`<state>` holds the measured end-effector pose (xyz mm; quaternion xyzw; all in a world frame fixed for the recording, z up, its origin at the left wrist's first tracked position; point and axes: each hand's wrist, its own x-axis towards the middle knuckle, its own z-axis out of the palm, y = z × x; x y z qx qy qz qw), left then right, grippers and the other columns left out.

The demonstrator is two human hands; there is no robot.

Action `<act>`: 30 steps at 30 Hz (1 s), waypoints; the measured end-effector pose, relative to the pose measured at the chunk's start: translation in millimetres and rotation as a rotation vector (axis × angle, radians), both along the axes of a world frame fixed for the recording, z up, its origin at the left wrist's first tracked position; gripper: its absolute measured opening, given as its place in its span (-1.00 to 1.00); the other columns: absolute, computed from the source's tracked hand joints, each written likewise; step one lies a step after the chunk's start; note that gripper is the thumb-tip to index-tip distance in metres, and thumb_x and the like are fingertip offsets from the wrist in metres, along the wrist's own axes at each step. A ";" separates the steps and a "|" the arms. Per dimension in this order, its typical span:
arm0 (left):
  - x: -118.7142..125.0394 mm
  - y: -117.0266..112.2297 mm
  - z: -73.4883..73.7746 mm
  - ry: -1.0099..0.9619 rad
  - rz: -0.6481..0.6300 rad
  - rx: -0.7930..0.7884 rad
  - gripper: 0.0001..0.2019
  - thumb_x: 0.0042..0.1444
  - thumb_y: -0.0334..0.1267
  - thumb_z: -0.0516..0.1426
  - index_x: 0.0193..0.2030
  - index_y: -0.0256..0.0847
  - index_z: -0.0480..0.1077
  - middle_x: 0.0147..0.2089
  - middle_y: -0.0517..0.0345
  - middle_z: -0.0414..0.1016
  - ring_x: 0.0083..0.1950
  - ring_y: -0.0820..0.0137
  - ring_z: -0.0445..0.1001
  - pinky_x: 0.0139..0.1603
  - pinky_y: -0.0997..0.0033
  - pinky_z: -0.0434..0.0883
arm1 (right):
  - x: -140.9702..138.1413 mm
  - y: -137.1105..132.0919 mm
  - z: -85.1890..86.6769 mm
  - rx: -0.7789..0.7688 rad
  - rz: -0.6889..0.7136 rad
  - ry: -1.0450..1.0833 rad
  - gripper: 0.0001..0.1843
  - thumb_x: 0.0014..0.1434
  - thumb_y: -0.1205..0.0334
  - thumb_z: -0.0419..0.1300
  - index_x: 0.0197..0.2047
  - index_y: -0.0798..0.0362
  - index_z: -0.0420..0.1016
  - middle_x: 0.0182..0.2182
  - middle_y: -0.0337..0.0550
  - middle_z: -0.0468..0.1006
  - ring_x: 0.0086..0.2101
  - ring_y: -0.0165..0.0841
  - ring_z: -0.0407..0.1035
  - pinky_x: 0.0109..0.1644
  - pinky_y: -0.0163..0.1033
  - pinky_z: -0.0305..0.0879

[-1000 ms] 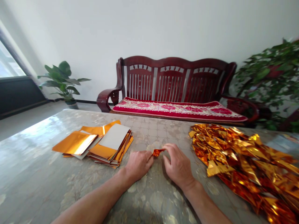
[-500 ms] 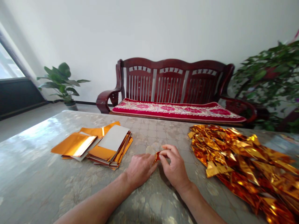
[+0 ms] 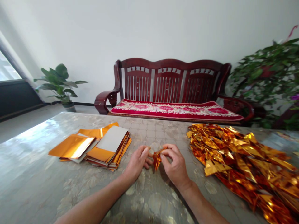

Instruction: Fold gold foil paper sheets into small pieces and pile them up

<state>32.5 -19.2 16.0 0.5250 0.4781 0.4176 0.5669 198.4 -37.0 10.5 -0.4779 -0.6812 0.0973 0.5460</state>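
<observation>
Between my two hands is a small folded piece of gold foil paper [image 3: 157, 160], its pointed end hanging down toward me. My left hand [image 3: 139, 161] pinches its left tip between thumb and fingers, the other fingers curled below. At its upper right end, the thumb and forefinger of my right hand [image 3: 175, 164] are closed on the foil. Left of my hands lies a stack of flat foil sheets [image 3: 102, 154], gold on one face and pale grey on the other. To the right spreads a large heap of folded gold foil pieces [image 3: 235, 158].
A patterned, glossy cover lies over the table [image 3: 77, 189]. Beyond its far edge stands a dark red wooden bench [image 3: 167, 65] with a red floral seat cover [image 3: 173, 109]. Potted plants stand at left [image 3: 62, 82] and right. A clear plastic sheet [image 3: 280, 139] lies behind the heap.
My left hand has turned and drawn back slightly, its fingers opening off the foil's middle to its left tip. More of the folded piece now shows. My right hand keeps its pinch.
</observation>
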 end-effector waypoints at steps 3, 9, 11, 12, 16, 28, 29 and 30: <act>1.1 -1.0 2.4 -0.175 -0.116 -0.121 -0.45 0.04 0.23 0.15 -0.13 -0.28 0.37 -0.33 0.08 0.52 -0.49 0.46 0.49 -0.56 0.57 0.30 | -1.1 -1.1 1.1 -0.009 0.021 0.017 -0.87 0.17 0.34 0.18 -0.40 0.02 0.50 -0.21 -0.07 0.48 -0.17 -0.26 0.43 -0.06 -0.17 0.40; 1.1 -1.3 4.8 -0.252 -0.156 -0.232 -0.47 -0.16 0.19 0.31 -0.40 -0.29 0.36 -0.53 0.20 0.44 -0.58 0.56 0.39 -0.60 0.64 0.28 | -3.5 -4.2 4.2 0.010 0.078 0.007 -0.88 0.16 0.36 0.19 -0.38 0.02 0.51 -0.20 -0.08 0.49 -0.14 -0.26 0.43 -0.05 -0.17 0.38; 1.5 -0.9 4.2 -0.273 -0.130 -0.236 -0.46 -0.21 0.19 0.34 -0.43 -0.29 0.36 -0.56 0.21 0.43 -0.60 0.57 0.37 -0.60 0.64 0.29 | -4.1 -5.1 5.6 0.009 0.097 0.003 -0.88 0.16 0.38 0.19 -0.36 0.01 0.53 -0.18 -0.08 0.49 -0.13 -0.27 0.43 -0.03 -0.16 0.37; 1.7 -0.7 4.0 -0.284 -0.114 -0.237 -0.46 -0.23 0.19 0.35 -0.43 -0.30 0.37 -0.57 0.21 0.43 -0.60 0.57 0.37 -0.60 0.65 0.30 | -4.4 -5.5 6.4 0.005 0.109 -0.001 -0.88 0.16 0.38 0.19 -0.34 0.01 0.54 -0.17 -0.07 0.49 -0.12 -0.27 0.43 -0.02 -0.16 0.37; 1.4 0.4 3.1 -0.330 -0.054 -0.253 -0.44 -0.33 0.16 0.41 -0.45 -0.31 0.38 -0.59 0.22 0.43 -0.61 0.59 0.36 -0.59 0.66 0.32 | -6.2 -7.0 8.4 -0.009 0.136 -0.028 -0.87 0.12 0.38 0.24 -0.25 -0.01 0.55 -0.11 -0.06 0.48 -0.05 -0.25 0.41 0.05 -0.14 0.36; 2.4 0.4 0.6 -0.362 -0.017 -0.265 -0.48 -0.31 0.10 0.42 -0.46 -0.32 0.40 -0.57 0.22 0.44 -0.60 0.59 0.38 -0.58 0.64 0.38 | -9.6 -6.3 5.2 0.043 0.052 -0.078 -0.83 0.12 0.44 0.17 -0.32 -0.02 0.53 -0.12 -0.09 0.50 -0.08 -0.28 0.44 0.03 -0.17 0.38; 2.6 0.5 1.0 -0.361 -0.017 -0.266 -0.49 -0.29 0.09 0.42 -0.46 -0.32 0.39 -0.58 0.23 0.44 -0.61 0.59 0.38 -0.58 0.65 0.38 | -10.0 -6.5 5.7 0.045 0.048 -0.081 -0.83 0.11 0.44 0.17 -0.33 -0.02 0.53 -0.12 -0.09 0.51 -0.09 -0.28 0.44 0.02 -0.18 0.39; 2.8 0.6 1.3 -0.358 -0.017 -0.267 -0.50 -0.28 0.08 0.42 -0.46 -0.32 0.39 -0.58 0.23 0.43 -0.61 0.60 0.38 -0.58 0.65 0.38 | -10.4 -6.9 6.3 0.046 0.044 -0.084 -0.83 0.11 0.44 0.16 -0.33 -0.02 0.52 -0.13 -0.09 0.51 -0.10 -0.29 0.44 0.01 -0.18 0.39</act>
